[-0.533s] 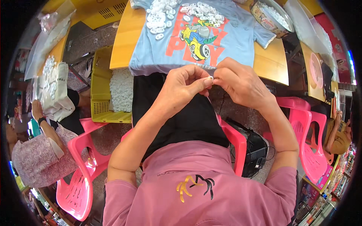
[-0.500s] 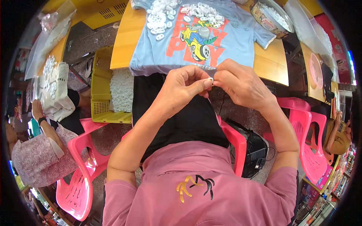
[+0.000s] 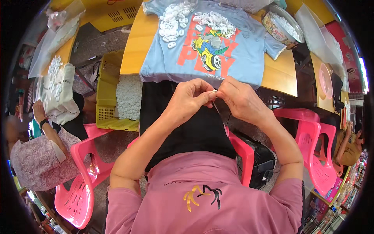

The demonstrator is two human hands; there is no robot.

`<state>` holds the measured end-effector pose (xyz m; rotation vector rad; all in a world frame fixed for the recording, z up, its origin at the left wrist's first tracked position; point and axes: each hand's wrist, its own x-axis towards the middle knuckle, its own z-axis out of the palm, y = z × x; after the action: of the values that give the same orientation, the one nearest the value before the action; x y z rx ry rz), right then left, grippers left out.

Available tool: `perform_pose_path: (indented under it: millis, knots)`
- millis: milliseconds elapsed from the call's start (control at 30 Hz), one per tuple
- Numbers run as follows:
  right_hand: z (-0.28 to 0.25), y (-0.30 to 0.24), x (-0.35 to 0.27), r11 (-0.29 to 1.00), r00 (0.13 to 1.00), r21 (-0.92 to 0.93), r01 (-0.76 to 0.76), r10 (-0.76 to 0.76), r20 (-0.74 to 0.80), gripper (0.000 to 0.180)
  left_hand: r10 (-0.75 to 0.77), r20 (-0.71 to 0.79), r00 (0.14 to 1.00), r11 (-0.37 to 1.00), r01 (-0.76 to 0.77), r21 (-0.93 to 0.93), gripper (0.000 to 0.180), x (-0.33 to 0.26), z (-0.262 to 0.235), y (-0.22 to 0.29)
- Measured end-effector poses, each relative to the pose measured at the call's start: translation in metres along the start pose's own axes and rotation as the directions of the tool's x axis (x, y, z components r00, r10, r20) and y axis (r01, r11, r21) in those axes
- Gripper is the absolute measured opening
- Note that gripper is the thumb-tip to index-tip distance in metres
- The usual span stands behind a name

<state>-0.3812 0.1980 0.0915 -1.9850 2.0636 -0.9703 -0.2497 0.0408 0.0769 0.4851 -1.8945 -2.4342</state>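
Above my lap, just off the near edge of the table, my left hand (image 3: 189, 99) and my right hand (image 3: 242, 97) meet fingertip to fingertip. Both are closed in a pinch around a small white plastic piece (image 3: 215, 91), mostly covered by the fingers. Beyond them a blue printed T-shirt (image 3: 163, 66) lies spread over the wooden table (image 3: 132, 50). On its far part rest two loose heaps: white oval pieces with two holes (image 3: 171, 23) at left, and white ring-like pieces (image 3: 214, 21) at right.
Left of my legs stands a yellow crate (image 3: 107, 85) holding many white pieces (image 3: 128, 97). A round tin (image 3: 272, 29) of white parts sits far right. Pink chairs (image 3: 311, 136) flank me, and a black bag (image 3: 261, 163) is on the floor. At left, a co-worker's hand (image 3: 39, 111) rests by a cloth.
The whole view has shifted a little, so the table and shirt appear lower. My hands stay pinched together on the small piece, with slight finger movement.
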Motion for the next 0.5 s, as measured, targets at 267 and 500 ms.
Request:
perform_pose_path:
  millis: [267,500]
  knots:
    - [-0.019,-0.012,0.007,0.993,0.989,0.018,0.119,-0.12,0.082,0.015,-0.039,0.12,0.992,0.997,0.046,-0.059,0.02,-0.015,-0.008,0.02]
    - [-0.008,-0.012,0.011,0.98,0.996,0.186,0.073,-0.08,0.03,0.013,0.019,0.024,1.0,1.0,-0.019,0.0,0.018,-0.019,-0.003,0.022]
